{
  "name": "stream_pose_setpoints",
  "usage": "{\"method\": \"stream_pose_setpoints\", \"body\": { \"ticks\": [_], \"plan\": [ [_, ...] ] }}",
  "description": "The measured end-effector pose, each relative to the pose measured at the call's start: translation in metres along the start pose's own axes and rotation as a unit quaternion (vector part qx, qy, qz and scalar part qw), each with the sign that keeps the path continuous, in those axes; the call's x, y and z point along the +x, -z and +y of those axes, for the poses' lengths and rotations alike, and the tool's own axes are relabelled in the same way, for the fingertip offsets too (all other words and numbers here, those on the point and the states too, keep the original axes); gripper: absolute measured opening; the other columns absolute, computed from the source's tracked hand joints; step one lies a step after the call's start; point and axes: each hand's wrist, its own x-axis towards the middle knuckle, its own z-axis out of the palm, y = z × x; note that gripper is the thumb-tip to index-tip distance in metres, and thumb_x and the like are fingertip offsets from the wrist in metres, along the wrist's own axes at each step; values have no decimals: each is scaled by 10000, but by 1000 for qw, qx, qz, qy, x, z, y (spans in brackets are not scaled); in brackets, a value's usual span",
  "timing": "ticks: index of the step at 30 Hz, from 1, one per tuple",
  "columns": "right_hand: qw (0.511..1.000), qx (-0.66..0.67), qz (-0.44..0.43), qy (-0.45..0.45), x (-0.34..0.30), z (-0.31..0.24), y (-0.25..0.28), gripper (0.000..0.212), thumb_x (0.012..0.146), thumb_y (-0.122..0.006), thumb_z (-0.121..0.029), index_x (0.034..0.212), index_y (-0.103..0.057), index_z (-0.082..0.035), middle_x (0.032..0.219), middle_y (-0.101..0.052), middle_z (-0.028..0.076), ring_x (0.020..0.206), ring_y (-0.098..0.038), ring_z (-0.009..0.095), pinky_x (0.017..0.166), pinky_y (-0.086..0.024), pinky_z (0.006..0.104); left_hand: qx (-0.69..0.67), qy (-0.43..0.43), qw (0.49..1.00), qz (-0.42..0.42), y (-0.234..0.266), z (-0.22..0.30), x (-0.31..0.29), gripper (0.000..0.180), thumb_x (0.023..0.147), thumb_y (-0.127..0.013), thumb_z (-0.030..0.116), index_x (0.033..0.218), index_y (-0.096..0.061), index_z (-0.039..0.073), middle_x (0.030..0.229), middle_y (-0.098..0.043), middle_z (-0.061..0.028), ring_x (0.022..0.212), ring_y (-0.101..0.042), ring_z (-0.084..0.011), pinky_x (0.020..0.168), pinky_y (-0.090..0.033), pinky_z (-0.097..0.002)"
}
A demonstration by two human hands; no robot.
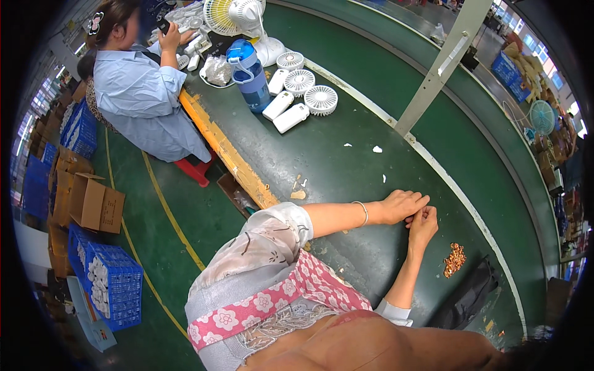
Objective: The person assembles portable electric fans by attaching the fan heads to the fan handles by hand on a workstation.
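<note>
My left hand (401,206), with a bracelet at its wrist, reaches over the dark green work table (346,167). Its fingers are bent and meet those of my right hand (424,226) just above the tabletop. Both hands are closed in a pinch, fingertips together; whatever lies between them is too small or hidden to make out. Close to my right forearm a pile of small copper-coloured metal parts (454,260) is heaped on the table. A folded black cloth or bag (465,297) lies beyond that forearm, by the pile.
Farther up the table are small white fan heads (321,100), white fan handles (291,117), a blue water bottle (250,80) and a white desk fan (247,25). A co-worker (142,93) sits at left, holding a dark object. A metal post (442,68) rises beside the green conveyor belt (346,49).
</note>
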Motion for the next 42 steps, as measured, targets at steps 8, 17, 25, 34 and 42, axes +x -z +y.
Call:
{"method": "stream_pose_setpoints", "body": {
  "ticks": [8,17,25,34,42],
  "plan": [
    [1000,5,6,8,-3,-3,-3,166,917,-537,-102,795,-521,10,608,-579,56,478,-544,90,406,-419,229,-14,8,1000,2,-1,-1,1,314,713,-626,101,993,-513,16,834,-562,-122,796,-613,-303,641,-503,-406],
    [998,44,41,25,-4,4,-6,125,917,-530,-104,847,-526,0,652,-576,44,490,-544,78,395,-412,217,-82,65,994,40,-4,-7,4,121,778,-584,115,799,-512,20,805,-566,-149,771,-608,-338,641,-484,-432],
    [998,20,47,38,-6,7,-10,119,925,-520,-108,859,-544,-12,640,-556,10,510,-504,43,422,-383,192,-95,76,992,34,-5,-8,3,145,767,-594,119,809,-503,14,805,-576,-163,764,-605,-356,637,-480,-431],
    [995,38,72,56,-6,9,-12,131,914,-541,-100,843,-544,9,693,-567,40,524,-525,82,470,-421,229,-105,66,991,42,-4,-8,7,213,743,-615,116,809,-449,-1,781,-580,-184,743,-603,-370,620,-472,-439],
    [996,41,57,47,-6,8,-12,126,915,-544,-96,846,-539,9,690,-551,27,553,-507,68,496,-424,221,-114,65,989,62,-3,-9,5,212,750,-608,111,815,-437,5,753,-561,-173,715,-598,-364,599,-463,-443]
  ]
}}
